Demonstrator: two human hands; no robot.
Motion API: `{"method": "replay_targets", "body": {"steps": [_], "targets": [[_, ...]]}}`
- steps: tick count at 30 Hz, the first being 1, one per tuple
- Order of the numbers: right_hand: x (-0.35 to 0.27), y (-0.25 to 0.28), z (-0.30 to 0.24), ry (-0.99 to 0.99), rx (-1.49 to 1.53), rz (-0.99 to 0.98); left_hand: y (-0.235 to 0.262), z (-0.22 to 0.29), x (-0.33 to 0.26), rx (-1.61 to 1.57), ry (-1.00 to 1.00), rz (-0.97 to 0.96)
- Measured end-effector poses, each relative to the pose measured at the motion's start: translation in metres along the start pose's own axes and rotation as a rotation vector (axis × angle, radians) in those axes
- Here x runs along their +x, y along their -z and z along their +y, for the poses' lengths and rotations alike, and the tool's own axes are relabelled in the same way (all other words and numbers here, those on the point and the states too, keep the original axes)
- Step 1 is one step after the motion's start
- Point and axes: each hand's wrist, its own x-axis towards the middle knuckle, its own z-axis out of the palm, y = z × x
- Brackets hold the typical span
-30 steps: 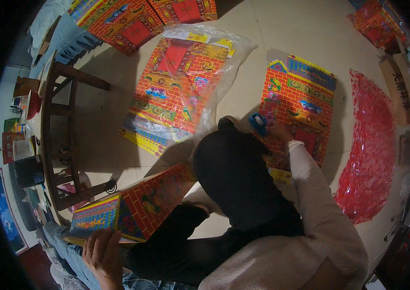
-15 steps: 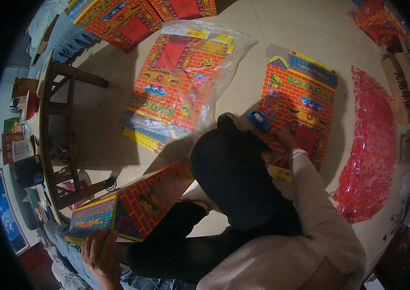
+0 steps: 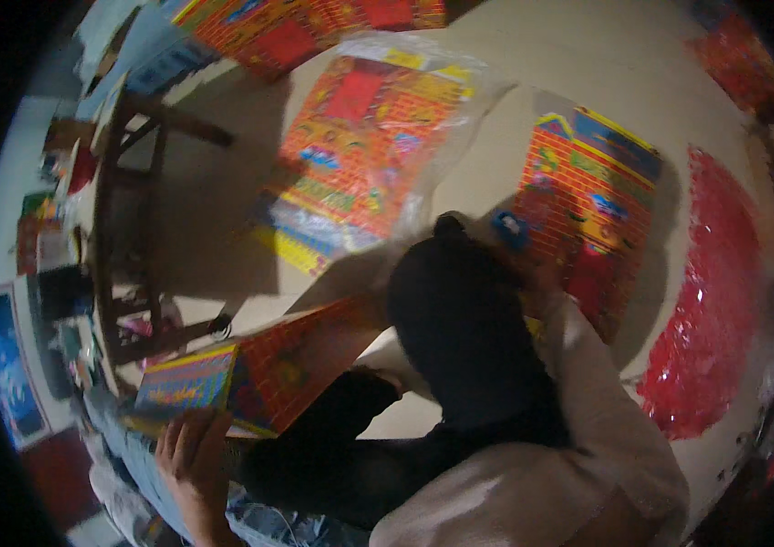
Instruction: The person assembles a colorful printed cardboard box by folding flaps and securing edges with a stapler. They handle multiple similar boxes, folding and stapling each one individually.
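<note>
My left hand (image 3: 194, 458) is at the near end of a folded cardboard house (image 3: 300, 365), printed with red bricks and a blue-and-yellow roof. Its fingers are loosely bent with small gaps between them, by the box's edge; I see no grip on it. Beyond my bent knee, my right hand (image 3: 544, 275) reaches over a flat brick-printed cardboard sheet (image 3: 592, 169) on the floor. That hand is dim and smeared by motion, its fingers unclear. Just past it sits a small blue object (image 3: 510, 230), too blurred to name.
Brick-printed sheets in clear plastic (image 3: 369, 137) lie ahead on the floor. Red shiny plastic (image 3: 711, 310) is spread at the right. A wooden table (image 3: 145, 228) stands at the left. More printed cardboard (image 3: 305, 32) is at the far edge.
The whole view has shifted, so the floor things sit further right. My right hand stays near the sheet and the blue object. My left hand remains beside the cardboard house.
</note>
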Motion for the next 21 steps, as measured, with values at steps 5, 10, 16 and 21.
{"method": "replay_targets", "body": {"steps": [5, 10, 16, 21], "targets": [[0.012, 0.049, -0.026, 0.144, 0.282, 0.046, 0.0, -0.003, 0.017, -0.066, -0.06, 0.005], [0.028, 0.104, -0.13, 0.501, 0.666, 0.085, 0.001, -0.009, 0.012, -0.1, -0.115, 0.078], [-0.174, 0.18, -0.399, 0.829, 0.397, 0.218, -0.001, -0.008, 0.011, -0.123, -0.132, 0.111], [-0.253, 0.128, -0.477, 1.149, 0.425, -0.182, -0.015, -0.015, 0.012, -0.166, -0.136, 0.24]]}}
